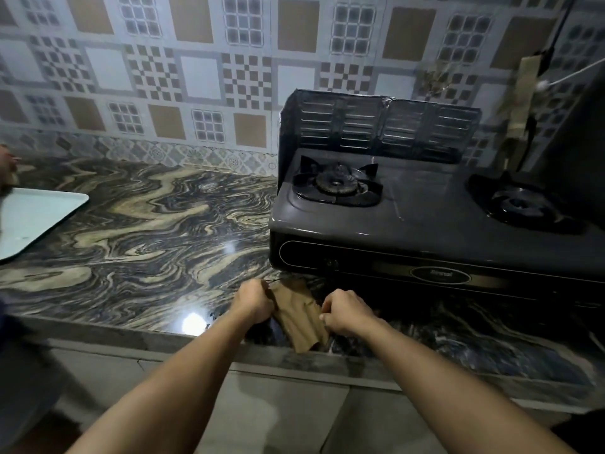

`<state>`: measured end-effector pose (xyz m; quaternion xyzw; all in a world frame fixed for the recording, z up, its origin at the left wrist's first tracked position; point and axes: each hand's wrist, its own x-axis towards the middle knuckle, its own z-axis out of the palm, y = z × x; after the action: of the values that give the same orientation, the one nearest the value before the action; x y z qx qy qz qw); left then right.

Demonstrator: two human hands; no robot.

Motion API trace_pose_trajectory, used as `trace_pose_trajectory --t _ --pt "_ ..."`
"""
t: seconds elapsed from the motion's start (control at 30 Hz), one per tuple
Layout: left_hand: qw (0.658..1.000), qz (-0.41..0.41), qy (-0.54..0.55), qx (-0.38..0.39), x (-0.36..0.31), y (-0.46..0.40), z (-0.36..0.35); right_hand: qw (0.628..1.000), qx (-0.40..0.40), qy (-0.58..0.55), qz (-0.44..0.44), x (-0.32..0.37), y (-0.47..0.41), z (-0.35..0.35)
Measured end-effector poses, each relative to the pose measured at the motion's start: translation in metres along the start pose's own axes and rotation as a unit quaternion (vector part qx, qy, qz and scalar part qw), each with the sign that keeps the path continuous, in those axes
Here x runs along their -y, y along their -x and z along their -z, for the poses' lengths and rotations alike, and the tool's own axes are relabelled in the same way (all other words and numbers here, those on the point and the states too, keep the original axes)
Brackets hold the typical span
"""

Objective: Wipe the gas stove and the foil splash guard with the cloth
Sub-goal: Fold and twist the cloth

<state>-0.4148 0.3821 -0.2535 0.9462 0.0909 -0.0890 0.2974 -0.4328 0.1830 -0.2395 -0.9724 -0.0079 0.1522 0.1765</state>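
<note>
A dark two-burner gas stove (422, 221) stands on the marbled counter at the right. Behind it rises a ribbed foil splash guard (379, 126). In front of the stove's left corner, near the counter's front edge, a brown cloth (298, 319) is stretched between my hands. My left hand (253, 301) grips its left edge in a fist. My right hand (347, 311) is closed on its right edge. The lower end of the cloth hangs toward the counter edge.
A pale tray (36, 217) lies at the counter's left edge, with another person's hand (6, 168) above it. The patterned tile wall (196, 77) backs the counter (147, 224). Brown items (520, 106) hang at the right beside a dark object.
</note>
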Motion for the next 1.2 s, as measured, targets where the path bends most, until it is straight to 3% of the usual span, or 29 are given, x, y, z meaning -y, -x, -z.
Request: trace_pose_trajectory --t 0.3,0.57,0.83,1.2 --pt "0.997 -0.014 -0.048 -0.054 0.001 0.000 -0.003 0.993 -0.115 -0.035 -0.014 -0.001 0.007 -0.021" --pt "0.995 -0.020 -0.087 -0.034 0.005 -0.002 -0.004 0.990 -0.120 -0.030 -0.067 0.013 0.002 -0.026" --pt "0.996 -0.011 -0.089 -0.012 0.005 -0.006 -0.001 0.989 -0.116 0.095 -0.002 0.021 0.003 -0.025" --pt "0.993 0.001 -0.113 -0.014 -0.003 -0.011 0.002 0.978 -0.172 0.096 0.075 0.022 0.012 -0.009"
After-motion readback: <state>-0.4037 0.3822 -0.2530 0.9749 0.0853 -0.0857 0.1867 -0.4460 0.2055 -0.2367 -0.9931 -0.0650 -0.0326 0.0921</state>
